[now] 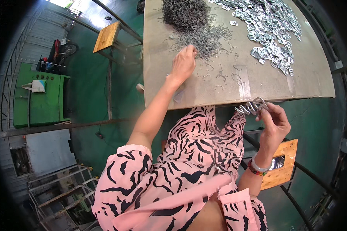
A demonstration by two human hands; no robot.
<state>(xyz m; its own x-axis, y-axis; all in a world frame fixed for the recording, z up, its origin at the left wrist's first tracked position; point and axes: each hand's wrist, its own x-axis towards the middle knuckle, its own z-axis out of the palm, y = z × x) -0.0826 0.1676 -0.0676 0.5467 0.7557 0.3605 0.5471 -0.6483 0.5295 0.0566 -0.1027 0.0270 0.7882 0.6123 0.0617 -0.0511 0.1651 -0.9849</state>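
My left hand point(183, 63) reaches to the near edge of a heap of small bent grey wire hooks point(204, 40). Its fingertips are pressed together; whatever may be between them is too small to make out. My right hand point(275, 122) is at the table's front edge, with its thumb and fingers closed on a short row of silvery metal buckles point(254, 106). The buckles hang together side by side, pointing left over my lap. A large pile of loose flat metal buckles point(272, 34) covers the right side of the table.
Stray wire hooks point(219, 75) are scattered on the near part of the table point(304, 82). A darker, denser mass of wire point(185, 13) lies at the back. Wooden-topped stools point(107, 36) stand left and lower right. A green cabinet point(38, 100) stands far left.
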